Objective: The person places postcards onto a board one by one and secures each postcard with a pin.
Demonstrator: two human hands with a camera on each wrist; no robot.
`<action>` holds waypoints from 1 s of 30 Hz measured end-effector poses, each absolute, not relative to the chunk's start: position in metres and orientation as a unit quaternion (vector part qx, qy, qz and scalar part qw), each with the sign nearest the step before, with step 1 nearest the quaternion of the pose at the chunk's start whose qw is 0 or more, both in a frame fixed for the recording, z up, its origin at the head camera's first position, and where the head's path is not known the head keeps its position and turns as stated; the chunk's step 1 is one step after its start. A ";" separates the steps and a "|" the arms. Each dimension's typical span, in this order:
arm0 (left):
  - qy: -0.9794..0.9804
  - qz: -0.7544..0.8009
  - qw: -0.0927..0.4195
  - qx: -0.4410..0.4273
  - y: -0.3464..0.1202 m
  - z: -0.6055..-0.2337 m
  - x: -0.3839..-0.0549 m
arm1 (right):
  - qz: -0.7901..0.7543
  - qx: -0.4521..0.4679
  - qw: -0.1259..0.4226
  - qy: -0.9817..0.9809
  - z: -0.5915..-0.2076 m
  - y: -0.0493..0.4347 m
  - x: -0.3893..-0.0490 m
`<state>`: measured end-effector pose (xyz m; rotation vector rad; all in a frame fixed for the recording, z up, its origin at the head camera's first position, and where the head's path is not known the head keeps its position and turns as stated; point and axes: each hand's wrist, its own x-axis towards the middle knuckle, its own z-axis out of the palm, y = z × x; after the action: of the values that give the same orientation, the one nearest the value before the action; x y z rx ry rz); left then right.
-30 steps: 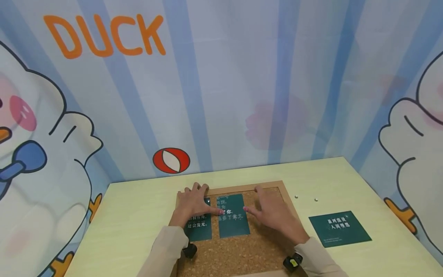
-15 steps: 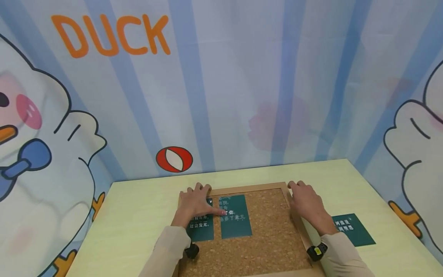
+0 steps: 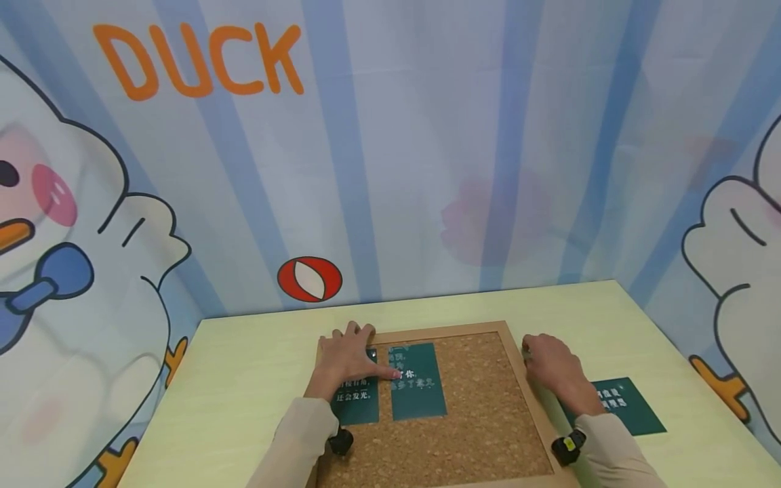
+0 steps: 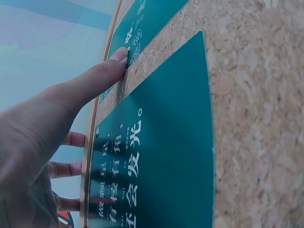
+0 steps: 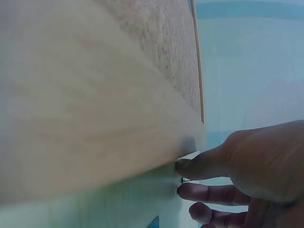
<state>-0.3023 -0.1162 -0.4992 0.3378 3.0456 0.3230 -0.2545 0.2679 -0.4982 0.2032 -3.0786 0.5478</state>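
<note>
- Backdrop [image 3: 415,135], pale with blue stripes, stands behind the worktop's far edge; orange capitals on it read DUCK [image 3: 198,61], with a red-and-white ball [image 3: 309,279] and large white cartoon figures printed lower down.
- Pale yellow worktop [image 3: 244,379] carries everything else.
- Cork board [image 3: 476,407], framed in light wood, lies mid-worktop, its top edge near and roughly along the worktop's far edge.
- Left hand [image 3: 348,359] spreads across the board's top left corner, thumb apart from the fingers: the thumb tip rests on the middle card, the fingers reach over the top edge of the frame.
- Right hand [image 3: 552,369], well apart from the left, is just outside the board's right edge near its top corner; fingers curl, thumb and forefinger tips come close together, and whether they grip anything I cannot tell.
- Right card [image 3: 641,413], green, lies off the board near the worktop's right edge, partly behind the right wrist; its white characters are too small to read surely.
- Middle card [image 3: 421,400], green, lies on the cork near the top edge; 你 is legible beside the thumb.
- Left card [image 3: 356,410], green, lies at the board's top left, partly under the left hand; 有棱有角 and 还会发光 are readable, with pinyin.
- Black devices sit at the left wrist [image 3: 340,442] and right wrist [image 3: 569,447].
- Round silvery pin [image 3: 371,353] marks the left card's top right corner.
</note>
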 end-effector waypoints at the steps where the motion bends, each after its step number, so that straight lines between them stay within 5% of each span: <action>1: 0.988 0.105 0.030 0.109 -0.116 -0.499 -0.302 | 0.176 0.066 0.005 -0.982 -0.499 0.268 -0.255; 30: 0.987 0.114 0.033 0.110 -0.116 -0.499 -0.302 | 0.218 0.047 -0.005 -0.975 -0.494 0.276 -0.257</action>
<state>-0.3023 -0.1160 -0.4986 0.3396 3.0363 0.3510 -0.2570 0.2760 -0.4936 0.1472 -3.0729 0.6877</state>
